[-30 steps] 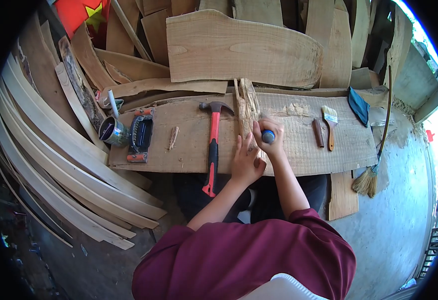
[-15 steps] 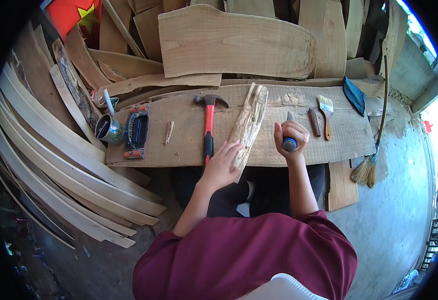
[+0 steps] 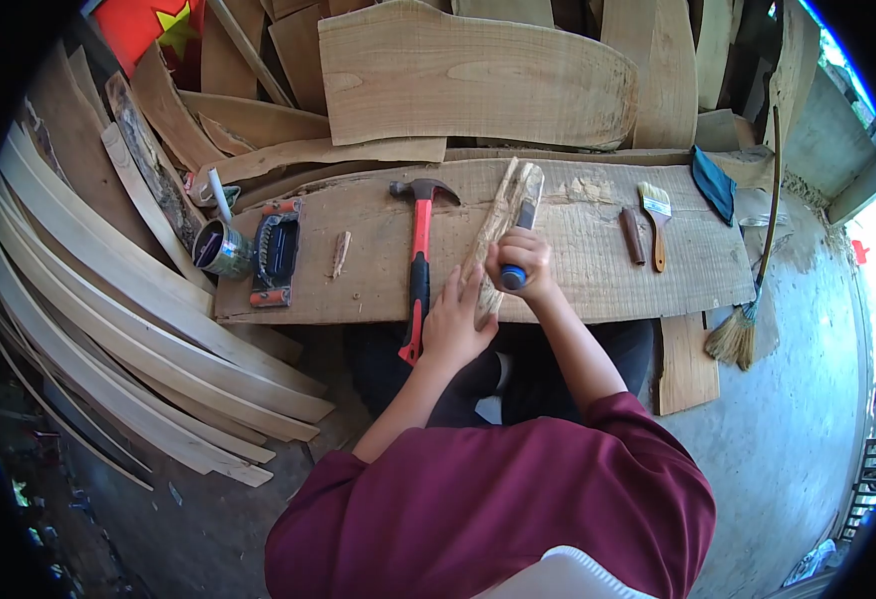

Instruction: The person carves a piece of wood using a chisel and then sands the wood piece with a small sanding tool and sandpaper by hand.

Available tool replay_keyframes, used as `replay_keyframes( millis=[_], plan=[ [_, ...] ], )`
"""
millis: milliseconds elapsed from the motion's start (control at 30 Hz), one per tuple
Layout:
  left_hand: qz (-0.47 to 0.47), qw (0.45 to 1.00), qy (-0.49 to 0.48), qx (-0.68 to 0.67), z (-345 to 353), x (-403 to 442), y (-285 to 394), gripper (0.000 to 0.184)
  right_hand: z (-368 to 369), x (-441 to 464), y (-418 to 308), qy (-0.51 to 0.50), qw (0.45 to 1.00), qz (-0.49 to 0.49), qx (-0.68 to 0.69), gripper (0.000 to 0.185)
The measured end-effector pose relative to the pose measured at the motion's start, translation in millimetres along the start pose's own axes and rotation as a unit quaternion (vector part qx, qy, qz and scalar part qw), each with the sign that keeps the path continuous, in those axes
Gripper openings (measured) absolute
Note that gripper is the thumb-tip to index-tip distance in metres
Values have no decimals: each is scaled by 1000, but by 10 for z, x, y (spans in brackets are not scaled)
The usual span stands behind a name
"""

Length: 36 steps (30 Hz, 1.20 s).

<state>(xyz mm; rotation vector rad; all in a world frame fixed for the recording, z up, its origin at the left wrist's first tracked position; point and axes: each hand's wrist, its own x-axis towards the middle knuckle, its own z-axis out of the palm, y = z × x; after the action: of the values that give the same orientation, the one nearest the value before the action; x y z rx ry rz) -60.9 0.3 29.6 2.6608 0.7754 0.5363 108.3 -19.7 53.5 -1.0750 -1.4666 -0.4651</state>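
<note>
A rough, pale piece of wood [image 3: 503, 210] lies slanted on the wide plank bench [image 3: 578, 280]. My left hand [image 3: 458, 319] grips its near end, thumb on the right side. In my right hand [image 3: 525, 262] is a blue-handled chisel [image 3: 526, 215], its metal blade against the upper right part of the wood. Left of the piece lies a red and black hammer [image 3: 420, 260], head away from me. A brush [image 3: 657, 220] and a brown handle-like piece [image 3: 633, 237] rest to the right.
On the bench's left are a sanding block [image 3: 276, 255], a can [image 3: 221, 248] and a wood splinter [image 3: 340, 255]. A dark cloth [image 3: 714, 186] hangs near the right end, beside a broom [image 3: 734, 337]. Boards [image 3: 478, 80] stand behind; curved strips [image 3: 158, 349] lie at left.
My right hand and the chisel came away to the right, then back onto the wood. The piece is now slanted, and my left hand has shifted left along with its near end.
</note>
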Motion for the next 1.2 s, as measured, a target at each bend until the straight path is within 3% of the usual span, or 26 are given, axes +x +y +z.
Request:
replay_keyframes(
  millis=[333,433,567,733,800,1000,1200],
  plan=[
    [-5,1000,21,-21,24,27,-8,80,-9,26,-164,-18,1000,-2,-10,32],
    [0,999,36,-27,16,39,-7,80,-64,120,-300,-5,999,-50,15,33],
    [6,1000,21,-7,18,46,-3,80,-10,-3,38,-9,1000,8,-23,33],
    [-28,999,18,-18,100,128,32,84,170,-90,129,-55,998,-13,-17,32],
    [-21,999,40,-22,100,119,31,66,141,-109,134,-88,996,-2,-25,31],
    [-32,997,57,-40,123,101,25,78,43,-232,25,-155,988,-20,-11,25],
    [-23,999,36,-6,97,110,39,82,19,-269,83,-128,990,-51,36,20]
  ],
)
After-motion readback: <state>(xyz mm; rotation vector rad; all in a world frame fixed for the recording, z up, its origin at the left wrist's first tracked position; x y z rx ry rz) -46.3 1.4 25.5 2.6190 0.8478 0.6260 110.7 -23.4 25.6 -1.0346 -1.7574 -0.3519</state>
